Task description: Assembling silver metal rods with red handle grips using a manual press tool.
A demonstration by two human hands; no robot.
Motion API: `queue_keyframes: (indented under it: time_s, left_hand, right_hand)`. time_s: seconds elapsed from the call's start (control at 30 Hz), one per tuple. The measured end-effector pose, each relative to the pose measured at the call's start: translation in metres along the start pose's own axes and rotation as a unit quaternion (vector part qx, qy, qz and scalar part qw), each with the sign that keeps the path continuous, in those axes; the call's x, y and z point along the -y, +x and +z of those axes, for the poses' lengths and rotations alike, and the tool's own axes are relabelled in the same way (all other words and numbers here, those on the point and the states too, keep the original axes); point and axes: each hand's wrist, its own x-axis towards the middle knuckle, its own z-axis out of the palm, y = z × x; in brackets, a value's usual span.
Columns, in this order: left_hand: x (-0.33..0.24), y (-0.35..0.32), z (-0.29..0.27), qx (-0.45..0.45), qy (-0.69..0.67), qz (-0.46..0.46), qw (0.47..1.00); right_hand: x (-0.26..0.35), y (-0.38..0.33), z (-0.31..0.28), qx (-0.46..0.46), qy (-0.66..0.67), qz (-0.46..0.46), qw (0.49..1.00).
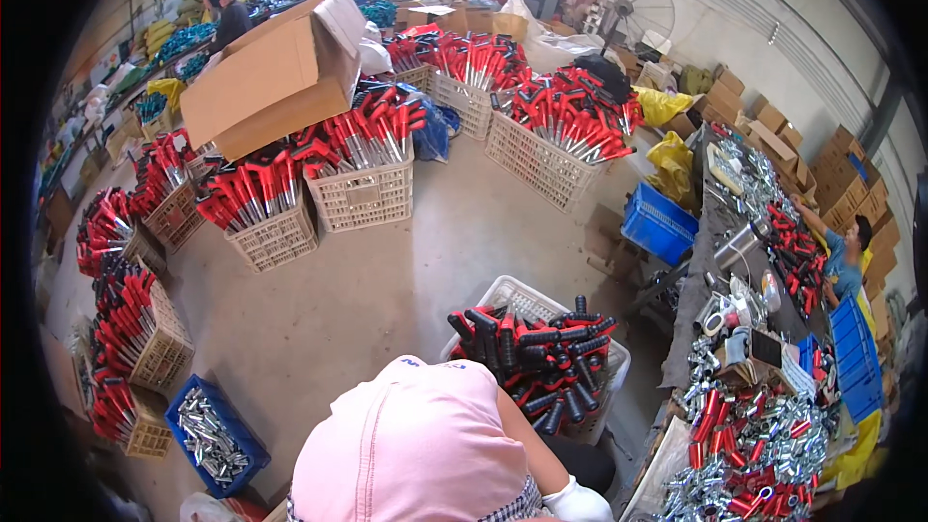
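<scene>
while pink cap blocks (near) | black-handle basket | blue bin

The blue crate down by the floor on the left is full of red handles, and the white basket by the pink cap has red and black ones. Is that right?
Not quite. In the head view, the blue crate at lower left holds shiny silver metal tubes, not red handles. The rest is right: the white basket just beyond the pink cap holds red and black handles.
</scene>
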Motion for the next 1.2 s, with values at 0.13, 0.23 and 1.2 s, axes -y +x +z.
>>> queue_keyframes:
  time_s: [0.13,0.23,1.2]
  left_hand:
    - [-0.002,0.004,0.001,0.046,-0.009,0.013,0.999]
    - [-0.001,0.006,0.000,0.039,-0.019,0.018,0.999]
    - [-0.012,0.048,-0.002,0.505,-0.206,-0.085,0.834]
  right_hand:
    - [-0.011,0.013,-0.015,-0.098,-0.089,-0.183,0.974]
    - [-0.016,0.029,-0.029,-0.245,-0.265,-0.522,0.773]
    - [0.090,-0.043,-0.006,-0.048,0.113,0.156,0.980]
